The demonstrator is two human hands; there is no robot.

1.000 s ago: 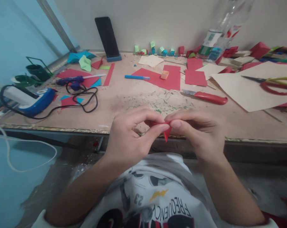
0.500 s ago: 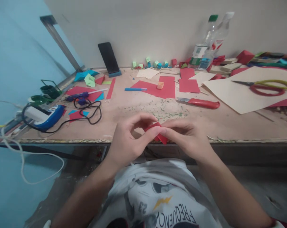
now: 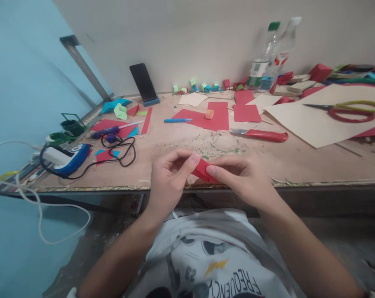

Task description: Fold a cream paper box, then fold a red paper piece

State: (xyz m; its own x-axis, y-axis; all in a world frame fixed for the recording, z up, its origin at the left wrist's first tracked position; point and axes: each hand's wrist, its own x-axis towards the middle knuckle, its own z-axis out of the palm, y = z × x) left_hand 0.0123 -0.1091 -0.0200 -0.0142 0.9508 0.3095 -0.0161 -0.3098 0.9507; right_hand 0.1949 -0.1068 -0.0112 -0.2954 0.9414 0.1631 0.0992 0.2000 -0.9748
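A small piece of folded red paper is held between both hands above the table's front edge. My left hand pinches its left upper side, thumb on top and fingers behind. On the right side, the thumb of my right hand presses the paper's face, with the fingers curled behind it. Both hands are closed on the paper, and part of it is hidden behind the fingers. Beyond the hands, green and pale shavings lie scattered on the tabletop. A red-handled knife rests farther back on the right.
Red paper sheets, a blue pen and a small orange paper piece lie behind. Scissors sit on cream paper at right. A glue gun with a black cord is left. Bottles and a phone stand at the back.
The red paper has been turned: earlier a pointed tip hung down, now a broader folded face shows. My left thumb has shifted up along it. The camera view has tilted upward.
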